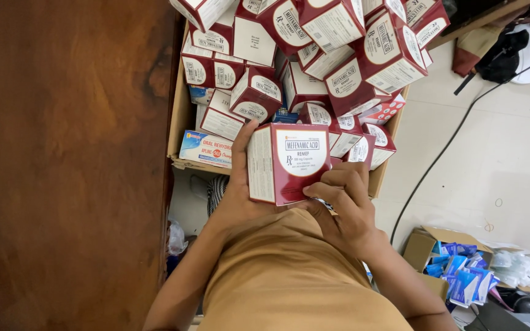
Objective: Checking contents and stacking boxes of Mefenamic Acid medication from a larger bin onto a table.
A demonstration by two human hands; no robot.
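Both hands grip one dark red box (286, 160) with white label panels, held up just above the near edge of an open carton (179, 116). Left hand (237, 184) wraps the box's left side from behind, its thumb stretched up along the left edge and the other fingers hidden behind the box. Right hand (341, 205) is curled at the lower right corner, fingertips pressed on the bottom edge and the front face; something small and pale shows just under those fingers, too hidden to tell what it is. The box is tilted slightly, its front face toward the camera.

Behind it the carton is heaped with many more red boxes (332, 55) of the same kind, lying at all angles and rising above its walls. At the carton's near left corner lies a flat pale blue pack (207, 149), partly under the red ones. A brown wooden surface (62, 153) runs along the carton's left wall. To the right, on the pale tiled floor (498, 147), a black cable (443, 153) trails, and near the lower right corner stands a smaller carton (421, 245) filled with blue packets (461, 276).
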